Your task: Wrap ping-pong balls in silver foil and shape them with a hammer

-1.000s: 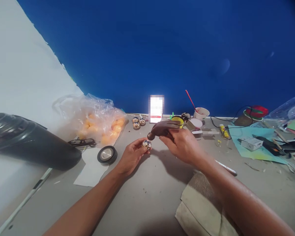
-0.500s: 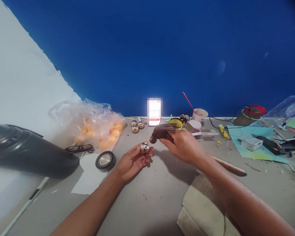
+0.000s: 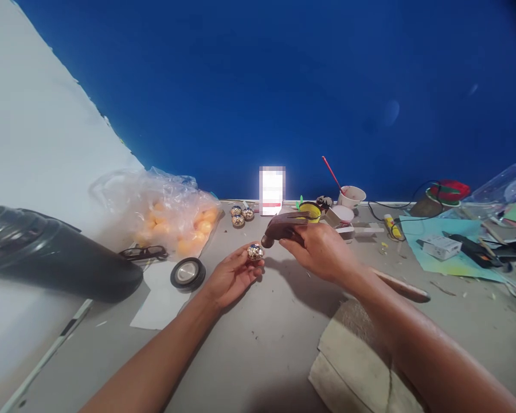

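Observation:
A shiny silver ball (image 3: 255,252) with a faceted, mirror-like surface rests in the fingers of my left hand (image 3: 232,276), just above the table. My right hand (image 3: 322,251) is closed around a hammer (image 3: 286,225), gripping it close to the head. Its rounded face points left and down, right beside the ball; whether they touch I cannot tell. The wooden handle (image 3: 402,285) runs back under my right forearm. Several similar silver balls (image 3: 238,219) sit grouped near the wall.
A clear plastic bag of orange balls (image 3: 189,229), glasses (image 3: 144,253), a dark bottle (image 3: 60,252) and a round lid (image 3: 187,274) stand left. Behind the hammer are a yellow cup (image 3: 313,209) and a white cup (image 3: 351,197). A folded cloth (image 3: 352,361) lies in front.
The hammer face and the ball have come slightly closer together. Both hands keep their holds. The whole view has shifted a little.

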The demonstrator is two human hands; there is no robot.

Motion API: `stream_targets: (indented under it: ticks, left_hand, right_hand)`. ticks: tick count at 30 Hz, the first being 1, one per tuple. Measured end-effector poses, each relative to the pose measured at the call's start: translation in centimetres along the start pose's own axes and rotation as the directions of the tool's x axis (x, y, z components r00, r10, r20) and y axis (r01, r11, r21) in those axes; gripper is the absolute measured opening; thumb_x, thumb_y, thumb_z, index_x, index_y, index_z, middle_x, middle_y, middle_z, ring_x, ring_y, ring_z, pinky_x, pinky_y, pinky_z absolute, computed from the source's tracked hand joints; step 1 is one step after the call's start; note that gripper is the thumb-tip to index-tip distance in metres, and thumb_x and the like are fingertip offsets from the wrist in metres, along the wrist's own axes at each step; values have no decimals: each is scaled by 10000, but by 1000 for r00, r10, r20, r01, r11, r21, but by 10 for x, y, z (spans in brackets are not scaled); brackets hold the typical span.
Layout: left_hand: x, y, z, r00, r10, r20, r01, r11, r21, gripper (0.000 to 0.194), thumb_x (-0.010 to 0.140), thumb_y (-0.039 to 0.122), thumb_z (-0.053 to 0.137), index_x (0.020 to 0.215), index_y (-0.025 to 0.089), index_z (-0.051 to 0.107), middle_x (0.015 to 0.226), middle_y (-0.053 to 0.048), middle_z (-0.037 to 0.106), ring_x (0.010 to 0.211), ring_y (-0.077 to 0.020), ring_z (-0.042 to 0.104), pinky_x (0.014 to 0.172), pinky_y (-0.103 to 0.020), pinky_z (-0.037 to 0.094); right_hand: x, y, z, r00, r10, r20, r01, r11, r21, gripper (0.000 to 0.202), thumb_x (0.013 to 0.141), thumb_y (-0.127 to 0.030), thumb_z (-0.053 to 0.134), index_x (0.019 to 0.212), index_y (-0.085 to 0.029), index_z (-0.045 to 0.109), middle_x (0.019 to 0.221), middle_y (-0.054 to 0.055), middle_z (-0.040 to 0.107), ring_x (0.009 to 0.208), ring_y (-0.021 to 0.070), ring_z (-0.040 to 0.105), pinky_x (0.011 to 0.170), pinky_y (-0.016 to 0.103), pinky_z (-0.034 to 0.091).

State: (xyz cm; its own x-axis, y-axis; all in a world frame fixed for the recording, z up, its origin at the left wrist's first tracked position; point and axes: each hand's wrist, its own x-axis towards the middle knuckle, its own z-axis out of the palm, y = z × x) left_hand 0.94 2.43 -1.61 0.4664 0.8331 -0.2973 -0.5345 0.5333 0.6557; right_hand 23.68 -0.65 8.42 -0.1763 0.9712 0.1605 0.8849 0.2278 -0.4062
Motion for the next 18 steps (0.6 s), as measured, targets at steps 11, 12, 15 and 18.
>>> stream_targets:
  ticks: [11,12,15,18]
  left_hand:
    - [-1,0,-1,999,-13,46,12,999,38,299,913,149,710,1203,77,714,1136,-190,749,857,-190,738,755,-264,600]
    - [-1,0,-1,998,-13,56,11,999,40,299,903,150,724,1193,76,718,1136,-187,750,853,-190,738,749,-263,601]
    - [-1,-1,-1,997,-17,79,13,998,58,282,891,162,747,1159,75,730,1117,-180,755,844,-189,733,732,-262,597]
    - [-1,-1,1,995,-29,99,21,997,79,251,900,177,745,1128,72,740,1069,-170,759,833,-184,725,726,-262,587]
  right_hand:
    - [-2,-1,0,1000,-19,-20,18,1000,-22,246,979,-333,544,989,-182,738,926,100,778,758,227,667,652,324,400]
    - [-2,-2,0,999,-23,-24,22,1000,-18,246,979,-333,545,991,-184,740,928,99,780,761,229,670,651,324,401]
    - [-3,-3,2,998,-52,-27,52,999,5,251,985,-326,539,1028,-192,747,955,92,784,793,235,682,665,324,409]
    - [-3,-6,5,999,-47,15,47,999,-18,262,983,-319,546,1082,-180,746,1009,108,785,828,245,692,672,325,413]
